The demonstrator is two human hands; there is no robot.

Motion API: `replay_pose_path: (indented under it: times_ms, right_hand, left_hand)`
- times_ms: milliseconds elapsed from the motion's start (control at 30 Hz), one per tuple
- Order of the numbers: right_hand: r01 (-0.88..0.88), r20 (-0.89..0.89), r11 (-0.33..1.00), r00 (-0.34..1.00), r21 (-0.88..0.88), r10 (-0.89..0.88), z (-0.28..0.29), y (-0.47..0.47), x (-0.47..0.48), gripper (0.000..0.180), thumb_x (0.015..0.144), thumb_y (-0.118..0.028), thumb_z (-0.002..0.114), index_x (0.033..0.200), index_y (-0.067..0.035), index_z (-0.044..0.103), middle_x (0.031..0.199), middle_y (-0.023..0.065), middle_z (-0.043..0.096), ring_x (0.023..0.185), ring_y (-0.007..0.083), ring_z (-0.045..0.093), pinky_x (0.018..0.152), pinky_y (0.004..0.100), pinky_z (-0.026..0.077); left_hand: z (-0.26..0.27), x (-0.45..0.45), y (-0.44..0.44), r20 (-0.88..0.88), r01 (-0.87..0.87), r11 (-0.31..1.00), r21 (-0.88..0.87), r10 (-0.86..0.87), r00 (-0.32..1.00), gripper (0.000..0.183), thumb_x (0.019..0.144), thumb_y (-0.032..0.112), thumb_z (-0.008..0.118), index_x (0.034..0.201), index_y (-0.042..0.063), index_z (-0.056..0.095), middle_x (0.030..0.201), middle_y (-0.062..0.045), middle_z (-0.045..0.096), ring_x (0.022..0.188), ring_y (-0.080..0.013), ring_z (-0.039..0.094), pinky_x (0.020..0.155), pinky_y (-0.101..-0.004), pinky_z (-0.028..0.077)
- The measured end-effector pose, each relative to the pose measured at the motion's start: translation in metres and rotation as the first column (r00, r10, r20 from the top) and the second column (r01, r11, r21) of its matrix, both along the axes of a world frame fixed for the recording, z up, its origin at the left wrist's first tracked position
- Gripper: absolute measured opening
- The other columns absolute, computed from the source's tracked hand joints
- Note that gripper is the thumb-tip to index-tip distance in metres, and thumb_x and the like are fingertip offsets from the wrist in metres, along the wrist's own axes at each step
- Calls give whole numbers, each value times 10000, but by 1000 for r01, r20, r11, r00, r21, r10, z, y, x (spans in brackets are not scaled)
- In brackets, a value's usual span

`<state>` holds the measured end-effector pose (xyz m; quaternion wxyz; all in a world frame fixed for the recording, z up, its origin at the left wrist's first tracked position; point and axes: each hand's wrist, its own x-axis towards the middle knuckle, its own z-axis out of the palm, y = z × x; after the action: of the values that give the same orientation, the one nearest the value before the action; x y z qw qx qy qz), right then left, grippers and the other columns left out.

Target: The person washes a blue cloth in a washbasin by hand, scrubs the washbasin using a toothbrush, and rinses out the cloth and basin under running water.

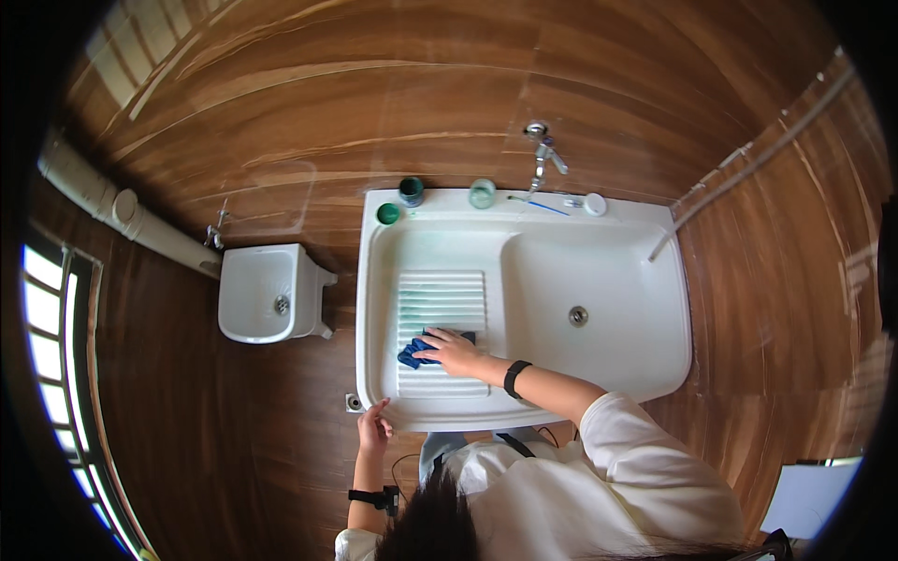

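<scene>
My right hand (452, 353) presses a crumpled dark blue cloth (415, 354) onto the ribbed washboard (442, 291) of the white laundry sink (491, 242). Its fingers spread over the cloth. Green tint shows on the upper ribs and on the surface around them. At the sink's front left corner is my left hand (375, 426), fingers partly curled near the rim, with nothing seen in it. Along the back ledge stand a dark green jar (411, 191), a green-filled lid or shallow cup (387, 214) and a glass jar with pale green residue (482, 193).
A blue-handled brush (548, 208) and a round white lid (595, 205) lie on the back ledge, below a wall faucet (540, 158). The deep basin with a drain (578, 316) is at the right. A small white mop sink (259, 294) stands at the left.
</scene>
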<state>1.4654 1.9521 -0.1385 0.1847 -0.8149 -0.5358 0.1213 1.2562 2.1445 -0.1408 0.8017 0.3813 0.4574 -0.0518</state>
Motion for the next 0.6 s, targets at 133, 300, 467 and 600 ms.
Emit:
replay_pose_path:
  times_ms: [133,300,467,600]
  right_hand:
    - [169,52,974,985,-150,-163,14,-75,5,518,749,-83,569,1193,-341,504,1355,50,367,1233,350,328,927,438,376]
    - [440,-183,892,873,-105,-453,-2,-156,11,492,729,-139,630,1183,-272,492,1158,126,489,1017,357,498,814,435,446]
    - [453,-356,811,738,-370,-574,-77,-222,14,422,727,-73,581,1137,-137,501,1014,184,559,897,366,556,753,421,459]
    - [490,-515,807,623,-331,-589,-104,-264,13,473,694,41,547,1139,-117,511,977,187,588,894,331,576,727,381,469]
  left_hand:
    - [-21,-7,5,19,-24,1000,-6,24,1000,291,830,195,500,973,-39,597,765,-92,635,351,-122,469,304,-247,361]
    - [-6,3,-2,-23,-14,1000,19,14,1000,267,838,200,495,967,-10,598,414,-16,458,318,-118,433,285,-238,325]
    - [1,7,-6,-69,-46,999,26,47,997,283,831,222,498,980,2,595,395,-7,431,305,-115,401,279,-234,312]
    - [0,7,-6,-102,-60,997,53,65,993,285,829,231,498,979,11,597,393,1,418,304,-113,390,276,-232,300]
